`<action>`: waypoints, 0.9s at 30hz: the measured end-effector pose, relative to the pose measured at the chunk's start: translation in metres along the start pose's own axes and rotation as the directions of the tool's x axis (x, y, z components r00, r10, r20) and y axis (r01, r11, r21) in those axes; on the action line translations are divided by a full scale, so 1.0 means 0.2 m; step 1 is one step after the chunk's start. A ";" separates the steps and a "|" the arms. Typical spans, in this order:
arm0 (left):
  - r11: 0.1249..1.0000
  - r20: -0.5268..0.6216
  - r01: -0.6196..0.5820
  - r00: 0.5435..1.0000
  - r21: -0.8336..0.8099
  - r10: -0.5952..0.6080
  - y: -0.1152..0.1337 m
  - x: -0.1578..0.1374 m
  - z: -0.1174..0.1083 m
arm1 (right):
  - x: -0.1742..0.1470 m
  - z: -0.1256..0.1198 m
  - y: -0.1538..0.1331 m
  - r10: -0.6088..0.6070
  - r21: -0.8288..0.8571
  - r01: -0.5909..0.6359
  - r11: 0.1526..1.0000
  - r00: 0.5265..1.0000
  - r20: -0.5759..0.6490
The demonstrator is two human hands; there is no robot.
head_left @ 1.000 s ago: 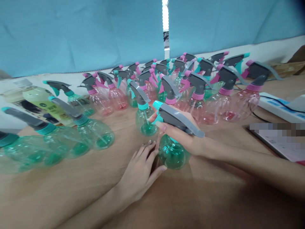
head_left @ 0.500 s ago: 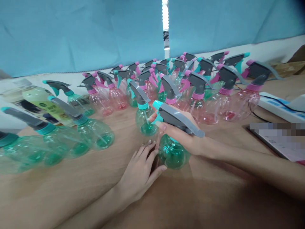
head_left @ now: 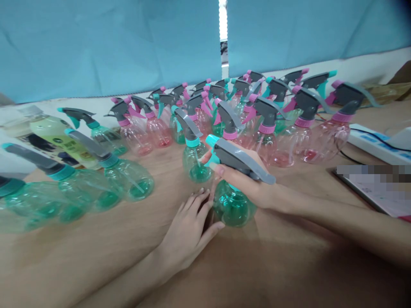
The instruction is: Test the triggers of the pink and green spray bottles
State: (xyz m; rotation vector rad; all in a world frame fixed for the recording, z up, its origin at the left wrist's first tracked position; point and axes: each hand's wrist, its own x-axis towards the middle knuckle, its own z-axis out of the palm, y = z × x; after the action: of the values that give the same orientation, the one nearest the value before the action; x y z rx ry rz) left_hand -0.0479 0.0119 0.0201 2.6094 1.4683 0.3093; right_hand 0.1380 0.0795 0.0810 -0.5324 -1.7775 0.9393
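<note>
A green spray bottle (head_left: 236, 209) with a grey and teal trigger head stands upright on the wooden table (head_left: 154, 239). My right hand (head_left: 253, 184) is wrapped round its neck, just under the spray head, with the thumb by the teal trigger. Lying flat on the table, my left hand (head_left: 189, 222) has its fingers stretched out, thumb and fingertips close to the bottle's lower left side; whether they touch it I cannot tell. Just behind stands another green spray bottle (head_left: 197, 164) with a teal collar.
Several pink spray bottles (head_left: 284, 149) crowd the back, mixed with green ones. More green spray bottles (head_left: 128, 179) line the left, before a yellowish labelled bottle (head_left: 61, 132). At right are a white power strip (head_left: 375, 143) with cables and a flat device (head_left: 369, 192), partly blurred.
</note>
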 end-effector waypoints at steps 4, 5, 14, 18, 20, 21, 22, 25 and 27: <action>1.000 -0.013 -0.008 1.000 -0.005 0.008 0.00 0.00 0.00 | 0.00 0.00 0.01 -0.003 0.000 0.003 1.000 1.000 0.004; 1.000 -0.018 -0.012 1.000 -0.006 0.012 0.00 0.00 0.00 | 0.00 0.00 0.01 -0.006 0.000 0.006 1.000 1.000 0.005; 1.000 -0.004 -0.001 1.000 0.002 0.001 0.00 0.00 0.00 | 0.00 0.00 0.01 -0.008 -0.001 0.008 1.000 1.000 0.007; 1.000 -0.011 -0.003 1.000 0.005 0.003 0.00 0.00 0.00 | 0.00 0.00 0.01 0.002 -0.003 -0.002 1.000 1.000 0.006; 1.000 -0.011 -0.001 1.000 0.006 0.001 0.00 0.00 0.00 | 0.00 0.00 0.00 0.002 -0.009 -0.002 1.000 1.000 0.003; 1.000 -0.014 -0.001 1.000 0.005 0.001 0.00 0.00 0.00 | 0.00 0.00 0.00 -0.001 -0.008 0.001 1.000 1.000 0.003; 1.000 -0.016 -0.001 1.000 0.004 0.001 0.00 0.00 0.00 | 0.00 0.00 0.00 -0.003 -0.006 0.003 1.000 1.000 0.002; 1.000 -0.026 -0.002 1.000 -0.003 0.002 0.00 0.00 0.00 | 0.00 0.00 0.00 -0.009 0.003 0.009 1.000 1.000 0.004; 1.000 -0.026 -0.005 1.000 -0.003 0.005 0.00 0.00 0.00 | 0.00 0.00 0.00 -0.009 0.011 0.009 1.000 1.000 0.003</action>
State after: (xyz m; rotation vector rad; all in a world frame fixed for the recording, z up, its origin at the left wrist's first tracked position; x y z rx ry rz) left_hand -0.0476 0.0112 0.0205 2.6162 1.4688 0.3472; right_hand 0.1381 0.0792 0.0800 -0.5160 -1.7750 0.9429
